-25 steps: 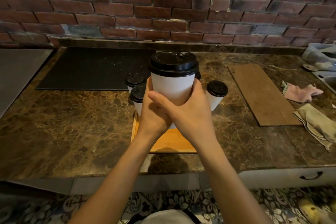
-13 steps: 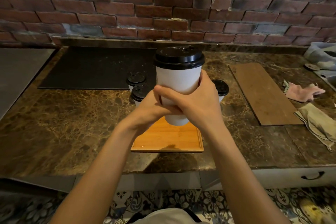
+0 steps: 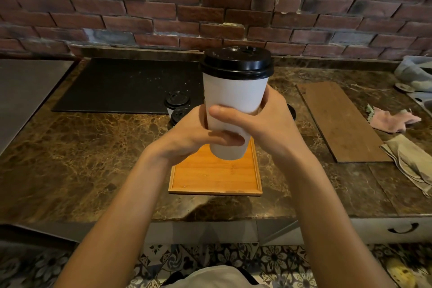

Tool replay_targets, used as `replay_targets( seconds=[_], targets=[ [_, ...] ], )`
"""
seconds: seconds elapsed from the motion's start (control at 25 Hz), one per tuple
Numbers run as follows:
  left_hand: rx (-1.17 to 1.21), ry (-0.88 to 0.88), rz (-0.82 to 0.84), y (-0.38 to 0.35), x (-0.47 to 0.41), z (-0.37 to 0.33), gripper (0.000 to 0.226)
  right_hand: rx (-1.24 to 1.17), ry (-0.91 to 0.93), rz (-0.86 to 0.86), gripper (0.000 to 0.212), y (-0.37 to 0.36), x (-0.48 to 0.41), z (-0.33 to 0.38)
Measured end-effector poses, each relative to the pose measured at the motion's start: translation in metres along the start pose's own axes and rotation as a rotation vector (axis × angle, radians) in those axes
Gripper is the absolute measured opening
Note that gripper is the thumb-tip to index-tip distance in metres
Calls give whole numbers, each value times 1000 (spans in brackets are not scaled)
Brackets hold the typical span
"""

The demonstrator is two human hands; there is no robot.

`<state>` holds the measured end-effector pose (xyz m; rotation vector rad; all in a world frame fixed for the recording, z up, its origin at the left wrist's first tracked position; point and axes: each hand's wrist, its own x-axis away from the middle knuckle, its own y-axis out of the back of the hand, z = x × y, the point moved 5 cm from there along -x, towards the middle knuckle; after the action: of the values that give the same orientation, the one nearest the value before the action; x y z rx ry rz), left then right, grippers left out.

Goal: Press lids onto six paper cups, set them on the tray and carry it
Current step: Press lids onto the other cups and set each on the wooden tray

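A tall white paper cup [image 3: 236, 105] with a black domed lid [image 3: 237, 62] seated on its rim is held upright, close to the camera. The left hand [image 3: 187, 133] and right hand [image 3: 268, 124] wrap around its lower half, thumbs across the front. Below it, a rectangular orange-brown wooden tray [image 3: 215, 175] with a low rim lies flat on the surface [image 3: 81, 159], near the front edge; its near part is bare. Beyond the hands stand other lidded cups: two [image 3: 177, 100] close together on the left, and the edge of one [image 3: 292, 111] on the right. Whether they stand on the tray cannot be told.
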<state>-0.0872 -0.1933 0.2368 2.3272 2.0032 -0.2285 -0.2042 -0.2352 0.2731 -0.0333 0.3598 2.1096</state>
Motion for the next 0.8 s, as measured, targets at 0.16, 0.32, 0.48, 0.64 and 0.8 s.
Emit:
replay_targets(
  seconds=[0.16, 0.32, 0.48, 0.64, 0.8],
  targets=[
    [77, 14, 86, -3, 4, -4, 64, -145, -5, 133, 49, 1, -1, -1],
    [43, 23, 62, -4, 6, 0, 59, -179, -32, 218, 45, -1, -1, -8],
    [21, 15, -17, 0, 7, 3, 54, -127, -36, 194, 57, -2, -3, -8],
    [-38, -12, -103, 5, 4, 0, 48, -48, 12, 108, 64, 0, -5, -2],
    [-85, -41, -188, 3, 4, -2, 44, -6, 37, 39, 65, -1, -6, -1]
  ],
)
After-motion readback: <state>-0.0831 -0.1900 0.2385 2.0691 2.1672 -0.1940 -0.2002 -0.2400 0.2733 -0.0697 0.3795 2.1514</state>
